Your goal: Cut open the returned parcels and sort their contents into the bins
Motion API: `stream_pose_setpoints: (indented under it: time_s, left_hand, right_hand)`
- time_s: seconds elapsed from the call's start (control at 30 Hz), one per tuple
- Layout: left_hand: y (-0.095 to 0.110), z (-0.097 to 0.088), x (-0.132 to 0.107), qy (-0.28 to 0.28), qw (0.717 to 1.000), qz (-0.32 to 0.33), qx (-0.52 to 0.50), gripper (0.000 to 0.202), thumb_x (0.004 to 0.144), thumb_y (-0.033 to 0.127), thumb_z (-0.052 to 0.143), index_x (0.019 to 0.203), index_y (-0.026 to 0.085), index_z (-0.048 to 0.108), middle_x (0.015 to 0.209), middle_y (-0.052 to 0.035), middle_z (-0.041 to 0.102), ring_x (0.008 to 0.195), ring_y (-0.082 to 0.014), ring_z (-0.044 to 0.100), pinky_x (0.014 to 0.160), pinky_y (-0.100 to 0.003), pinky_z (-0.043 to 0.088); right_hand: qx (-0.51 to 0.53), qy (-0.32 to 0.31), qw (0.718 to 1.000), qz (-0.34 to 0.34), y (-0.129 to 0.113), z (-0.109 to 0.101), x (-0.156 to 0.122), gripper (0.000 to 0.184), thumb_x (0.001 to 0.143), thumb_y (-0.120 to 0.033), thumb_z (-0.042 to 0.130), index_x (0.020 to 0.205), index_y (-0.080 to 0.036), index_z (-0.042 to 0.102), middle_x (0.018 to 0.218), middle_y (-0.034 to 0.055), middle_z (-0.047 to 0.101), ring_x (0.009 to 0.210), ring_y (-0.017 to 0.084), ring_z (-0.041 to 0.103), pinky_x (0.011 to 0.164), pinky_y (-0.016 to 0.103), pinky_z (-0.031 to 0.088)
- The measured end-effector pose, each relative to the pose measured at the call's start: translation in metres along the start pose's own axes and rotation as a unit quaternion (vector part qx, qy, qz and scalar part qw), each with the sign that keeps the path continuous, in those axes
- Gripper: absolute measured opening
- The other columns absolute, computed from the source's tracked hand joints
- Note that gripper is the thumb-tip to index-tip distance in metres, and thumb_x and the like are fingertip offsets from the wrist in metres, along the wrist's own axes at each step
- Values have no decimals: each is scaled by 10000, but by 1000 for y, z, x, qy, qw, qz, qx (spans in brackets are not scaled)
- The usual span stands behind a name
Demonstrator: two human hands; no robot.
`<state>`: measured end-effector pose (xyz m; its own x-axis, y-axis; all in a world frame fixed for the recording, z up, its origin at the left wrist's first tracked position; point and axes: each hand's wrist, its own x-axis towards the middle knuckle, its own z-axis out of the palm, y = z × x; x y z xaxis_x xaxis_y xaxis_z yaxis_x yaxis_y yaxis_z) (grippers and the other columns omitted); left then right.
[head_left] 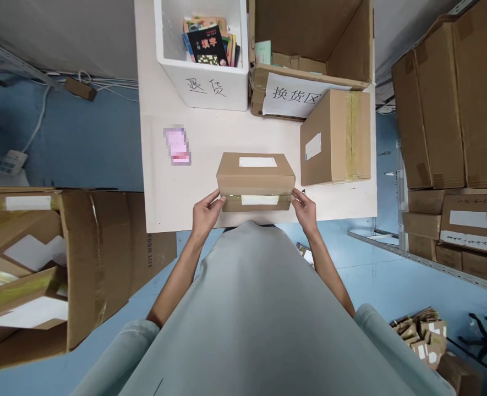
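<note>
A small brown cardboard box with a white label on top is at the front of the white table. A narrower taped cardboard section with another white label shows below its near edge; I cannot tell whether this is a second box underneath. My left hand grips the near left corner, thumb in front and fingers at the side. At the near right corner my right hand grips in the same way. Both hands are closed on the cardboard, and its underside is hidden.
A taped carton stands on the table's right side. Behind are a white foam bin with books and a large open carton. A blurred pink item lies left. An open carton with boxes stands left; shelved boxes line the right.
</note>
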<state>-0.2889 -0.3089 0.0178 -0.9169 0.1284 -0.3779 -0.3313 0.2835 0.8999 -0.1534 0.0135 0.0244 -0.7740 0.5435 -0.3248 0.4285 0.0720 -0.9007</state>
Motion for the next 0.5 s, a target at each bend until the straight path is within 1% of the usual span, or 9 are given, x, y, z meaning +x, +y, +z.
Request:
stream_pose_setpoints:
  time_s: [0.1, 0.17, 0.2, 0.27, 0.37, 0.43, 0.5]
  left_hand:
    - [22, -6, -1, 33, 998, 44, -23, 540, 929, 529, 865, 1346, 187, 887, 1403, -92, 858, 1412, -360, 775, 1297, -538, 588]
    - [28, -10, 1, 40, 998, 53, -22, 512, 934, 533, 869, 1320, 199, 896, 1375, -84, 868, 1389, -356, 789, 1302, -548, 586]
    - [28, -11, 3, 39, 998, 51, -22, 503, 935, 534, 869, 1314, 204, 897, 1374, -83, 869, 1385, -355, 791, 1304, -550, 583]
    - [22, -12, 7, 30, 999, 34, -27, 509, 925, 530, 875, 1314, 202, 894, 1385, -97, 864, 1393, -360, 786, 1304, -552, 582]
    - [5, -11, 11, 4, 1000, -14, -27, 564, 907, 511, 877, 1360, 176, 866, 1451, -143, 833, 1429, -380, 760, 1294, -558, 586]
    - [-5, -10, 11, -19, 999, -29, -15, 619, 931, 510, 851, 1454, 180, 817, 1561, -157, 773, 1481, -382, 724, 1295, -561, 580]
    - [-12, -10, 10, -42, 999, -23, -1, 664, 976, 519, 808, 1557, 204, 749, 1668, -146, 698, 1547, -367, 671, 1312, -546, 561]
  right_hand:
    - [0, 20, 999, -24, -21, -4, 0, 720, 993, -731, 777, 1503, -225, 819, 1579, 120, 776, 1555, 371, 681, 1374, 579, 496]
    - [-5, 22, 999, -32, -29, -5, 2, 717, 997, -741, 773, 1496, -229, 824, 1564, 121, 786, 1560, 372, 677, 1384, 581, 479]
    - [-8, 19, 999, -30, -31, -5, 4, 723, 993, -750, 774, 1488, -226, 829, 1556, 123, 791, 1554, 375, 682, 1386, 582, 476]
    - [-12, 9, 1000, -20, -29, -1, 7, 751, 970, -784, 778, 1460, -218, 842, 1534, 129, 804, 1533, 382, 697, 1383, 586, 478]
    - [-16, -22, 1000, 9, -19, 10, 7, 838, 914, -843, 792, 1447, -197, 844, 1548, 144, 793, 1532, 393, 696, 1376, 582, 488]
    - [-16, -34, 999, 16, -10, 17, 4, 876, 912, -852, 781, 1492, -197, 816, 1620, 141, 745, 1590, 381, 647, 1384, 555, 481]
    - [-13, -37, 999, 9, -1, 21, 1, 867, 950, -829, 751, 1563, -216, 768, 1694, 122, 689, 1643, 353, 593, 1399, 521, 462]
